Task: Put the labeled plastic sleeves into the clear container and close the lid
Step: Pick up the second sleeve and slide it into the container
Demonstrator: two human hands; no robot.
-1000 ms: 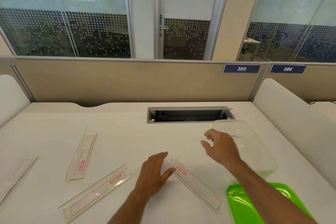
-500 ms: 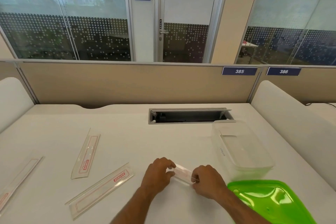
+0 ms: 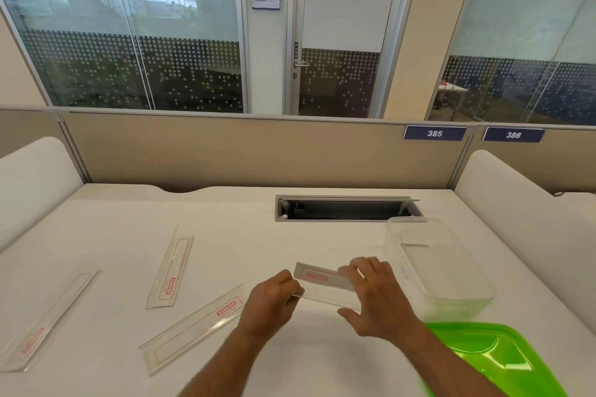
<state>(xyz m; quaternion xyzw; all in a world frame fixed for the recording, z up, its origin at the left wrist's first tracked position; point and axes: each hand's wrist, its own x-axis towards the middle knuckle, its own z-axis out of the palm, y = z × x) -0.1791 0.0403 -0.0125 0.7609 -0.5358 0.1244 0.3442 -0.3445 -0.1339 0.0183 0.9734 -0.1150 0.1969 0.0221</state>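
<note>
I am pinching the clear, red-labelled plastic sleeve (image 3: pixel 325 284) between my left hand (image 3: pixel 274 303) and right hand (image 3: pixel 375 296), its long axis running left-right. The open clear rectangular container (image 3: pixel 448 293) is sitting just right of my nearer right hand.

**White desk and its load**

The white desk (image 3: pixel 122 229) carries 3 flat labeled plastic sleeves, all left of the person's fingers: one (image 3: pixel 193 330) just beside the left hand's knuckles, one (image 3: pixel 170 271) farther left and back, one (image 3: pixel 48 321) at the far left edge. Right of the fingers stands the clear container (image 3: pixel 442 267), open, with the green lid (image 3: pixel 493 361) lying nearer in front of it. Behind the fingers, a cable slot (image 3: pixel 346 208) opens in the desk.
</note>
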